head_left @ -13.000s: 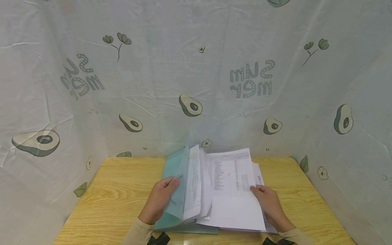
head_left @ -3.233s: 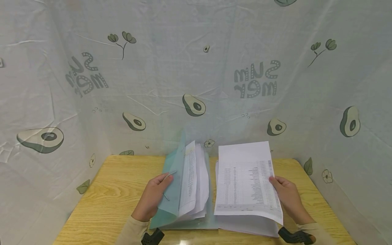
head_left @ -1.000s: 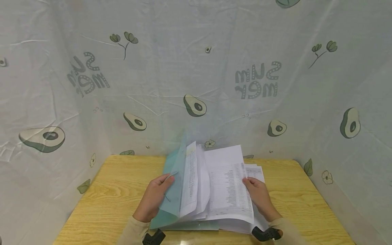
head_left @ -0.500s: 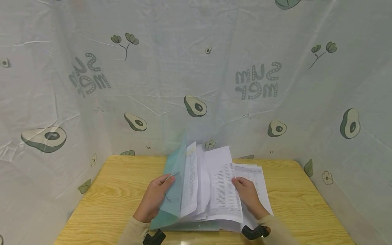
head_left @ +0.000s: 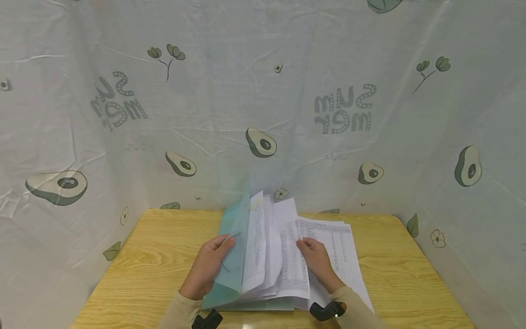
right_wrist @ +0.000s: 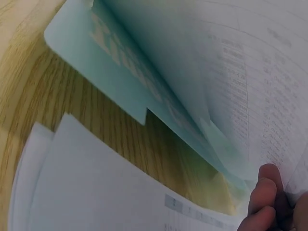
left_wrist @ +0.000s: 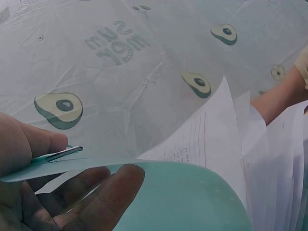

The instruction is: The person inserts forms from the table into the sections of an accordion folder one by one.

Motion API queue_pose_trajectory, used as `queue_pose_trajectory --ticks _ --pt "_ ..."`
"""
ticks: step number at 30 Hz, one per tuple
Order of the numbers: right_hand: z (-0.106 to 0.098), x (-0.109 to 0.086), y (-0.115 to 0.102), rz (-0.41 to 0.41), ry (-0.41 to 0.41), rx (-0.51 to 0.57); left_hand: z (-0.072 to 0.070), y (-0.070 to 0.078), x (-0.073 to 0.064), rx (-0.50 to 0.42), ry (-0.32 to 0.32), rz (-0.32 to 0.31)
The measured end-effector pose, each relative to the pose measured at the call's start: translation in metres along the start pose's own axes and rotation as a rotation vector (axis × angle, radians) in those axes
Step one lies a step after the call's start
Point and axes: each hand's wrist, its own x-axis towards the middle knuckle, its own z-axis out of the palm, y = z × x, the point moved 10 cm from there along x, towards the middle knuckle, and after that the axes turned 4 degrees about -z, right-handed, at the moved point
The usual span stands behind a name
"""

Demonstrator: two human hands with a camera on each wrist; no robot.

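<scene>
A pale teal folder (head_left: 232, 269) stands part open on the table, its cover raised. My left hand (head_left: 207, 262) pinches that cover between thumb and fingers, beside a thin cord-like fastener (head_left: 231, 236). In the left wrist view the thumb lies above the cover (left_wrist: 178, 192) and the fingers below it. Several printed sheets (head_left: 256, 246) stand tilted inside the folder. My right hand (head_left: 318, 262) pinches the right edge of a printed sheet (head_left: 291, 260), whose left side is hidden behind the folder's pages. In the right wrist view its curled fingers (right_wrist: 263, 195) meet the paper.
A stack of printed sheets (head_left: 334, 237) lies right of the folder, partly under my right forearm. The wooden table (head_left: 160, 256) extends to both sides. A pale curtain with avocado prints (head_left: 222, 114) hangs behind it. Each wrist wears a black device (head_left: 327, 310).
My right hand has carried the sheet from above the right stack leftward to the folder's pages, uncovering more of that stack. My left hand still holds the cover.
</scene>
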Motion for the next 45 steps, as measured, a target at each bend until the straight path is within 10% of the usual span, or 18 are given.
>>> queue_pose_trajectory --ticks 30,45 --pt "-0.003 -0.018 0.014 0.094 -0.278 0.103 -0.001 -0.001 0.002 0.028 0.028 0.007" --pt "0.033 -0.011 -0.005 0.016 -0.287 0.074 0.0 -0.001 0.001 0.028 0.027 -0.001"
